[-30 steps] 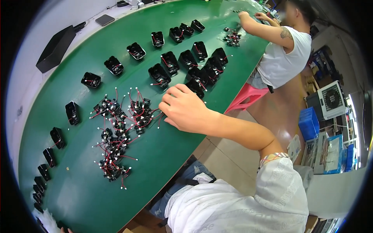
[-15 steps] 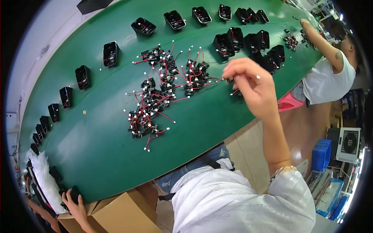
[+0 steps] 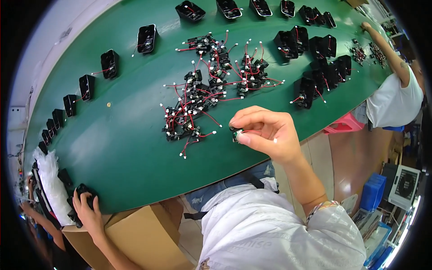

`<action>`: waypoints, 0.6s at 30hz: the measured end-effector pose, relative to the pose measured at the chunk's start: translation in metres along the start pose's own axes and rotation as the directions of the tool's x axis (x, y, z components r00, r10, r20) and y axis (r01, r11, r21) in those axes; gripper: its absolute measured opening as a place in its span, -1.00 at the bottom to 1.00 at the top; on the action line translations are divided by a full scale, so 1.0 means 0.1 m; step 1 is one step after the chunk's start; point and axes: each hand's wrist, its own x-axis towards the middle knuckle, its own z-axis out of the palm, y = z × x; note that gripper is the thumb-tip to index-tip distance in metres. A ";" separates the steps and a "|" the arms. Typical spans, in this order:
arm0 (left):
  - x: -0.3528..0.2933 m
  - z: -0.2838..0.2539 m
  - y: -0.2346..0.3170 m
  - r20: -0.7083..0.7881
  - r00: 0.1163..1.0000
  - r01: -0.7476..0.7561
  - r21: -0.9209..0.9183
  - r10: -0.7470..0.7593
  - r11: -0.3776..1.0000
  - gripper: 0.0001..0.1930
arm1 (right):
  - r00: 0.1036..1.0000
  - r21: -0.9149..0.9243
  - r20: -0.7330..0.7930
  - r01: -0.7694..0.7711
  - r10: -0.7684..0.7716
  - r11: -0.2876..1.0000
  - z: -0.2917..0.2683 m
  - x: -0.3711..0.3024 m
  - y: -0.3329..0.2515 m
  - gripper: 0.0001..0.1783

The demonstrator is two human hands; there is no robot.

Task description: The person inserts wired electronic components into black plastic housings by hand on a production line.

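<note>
Right grip (image 3: 285,141) pinched small wired part (image 3: 235,131); left hand (image 3: 88,213) covered black piece (image 3: 83,187), clamp unclear; light pinch seemed best, sparing red wire (image 3: 252,131).

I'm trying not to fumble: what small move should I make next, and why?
Perhaps bring your left hand and right hand closer: the right pinches a small part, while the left touches a black object far off.
</note>
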 end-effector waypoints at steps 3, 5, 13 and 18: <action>0.04 -0.16 0.38 -0.049 0.999 -0.027 -0.170 0.019 0.985 -0.77 | 0.998 0.026 -0.047 -0.042 0.043 0.999 0.11 0.00 0.01 -0.80; 0.06 -0.26 0.66 -0.097 0.990 -0.132 -0.332 0.105 0.934 -0.74 | 0.997 0.058 -0.048 -0.053 0.055 0.997 0.20 -0.02 0.03 -0.84; -0.21 -0.07 2.06 -0.035 0.996 -0.059 -0.941 0.078 0.333 -0.09 | 0.996 0.008 0.015 -0.092 0.092 0.996 0.49 -0.10 0.01 -0.91; -0.16 0.09 2.55 -0.105 0.962 -0.059 -0.981 0.252 -0.183 -0.14 | 0.949 -0.330 0.238 0.278 -0.206 0.902 0.54 -0.04 -0.10 -0.85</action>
